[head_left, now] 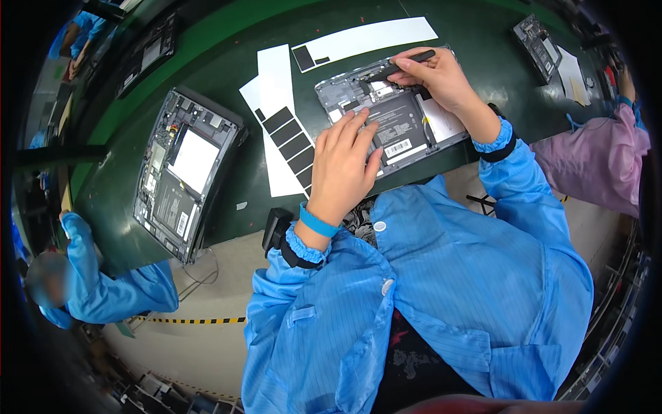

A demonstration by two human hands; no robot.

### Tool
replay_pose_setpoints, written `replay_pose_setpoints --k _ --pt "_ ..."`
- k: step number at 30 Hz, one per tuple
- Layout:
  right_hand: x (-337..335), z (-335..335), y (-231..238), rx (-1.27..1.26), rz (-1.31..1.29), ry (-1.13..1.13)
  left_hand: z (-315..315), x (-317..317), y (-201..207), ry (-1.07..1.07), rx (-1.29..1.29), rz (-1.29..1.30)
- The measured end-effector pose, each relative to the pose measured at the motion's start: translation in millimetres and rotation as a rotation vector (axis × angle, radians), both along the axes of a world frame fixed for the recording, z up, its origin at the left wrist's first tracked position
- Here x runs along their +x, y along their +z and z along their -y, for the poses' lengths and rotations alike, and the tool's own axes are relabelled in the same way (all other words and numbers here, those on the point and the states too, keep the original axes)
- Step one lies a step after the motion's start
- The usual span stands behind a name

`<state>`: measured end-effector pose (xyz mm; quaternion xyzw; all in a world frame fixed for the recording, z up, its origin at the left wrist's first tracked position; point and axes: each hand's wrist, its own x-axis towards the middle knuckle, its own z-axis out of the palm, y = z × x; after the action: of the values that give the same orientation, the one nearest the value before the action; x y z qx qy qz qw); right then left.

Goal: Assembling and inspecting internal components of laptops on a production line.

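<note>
An opened laptop base [407,155] lies in front of me on the green bench, its circuit board and black battery [396,124] bare. My left hand [345,155] rests on its left side with the fingers stretched out, holding nothing. My right hand [434,79] pinches black tweezers [422,56] over the upper part of the base. Their tips point down and left at the board; whether they grip anything is too small to tell. To the left of the base lies a white sheet [279,172] with several black rectangular stickers [289,141].
A second opened laptop base [183,172] lies to the left, and others sit farther along the bench [110,207]. Behind my work is a white strip [379,38] with black pieces. Co-workers in blue [124,290] and pink [593,162] sit on either side.
</note>
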<state>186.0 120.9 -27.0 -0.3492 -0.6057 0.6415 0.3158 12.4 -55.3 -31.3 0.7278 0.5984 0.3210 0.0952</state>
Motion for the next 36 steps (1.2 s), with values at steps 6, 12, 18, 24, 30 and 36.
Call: replay_pose_setpoints --k 6,12,18,24,30,36 --pt "-1.6 0.0 -0.2 0.047 0.042 -0.001 -8.3 3.4 5.4 0.04 -0.007 -0.012" --pt "-2.0 1.8 -0.5 0.065 0.035 -0.009 -24.5 1.8 4.1 0.061 -0.001 -0.074" --pt "-2.0 1.4 -2.6 0.073 0.039 -0.005 -27.6 8.2 0.0 0.045 0.02 -0.286" --pt "-2.0 3.0 -1.3 0.072 0.017 -0.029 -26.2 10.2 -3.5 0.048 0.053 -0.327" --pt "-1.5 5.0 -0.7 0.074 0.014 -0.043 -25.2 12.2 -1.2 0.091 0.039 -0.359" --pt "-2.0 5.5 -4.4 0.06 -0.054 -0.061 -27.5 9.0 -1.7 0.107 0.051 -0.396"
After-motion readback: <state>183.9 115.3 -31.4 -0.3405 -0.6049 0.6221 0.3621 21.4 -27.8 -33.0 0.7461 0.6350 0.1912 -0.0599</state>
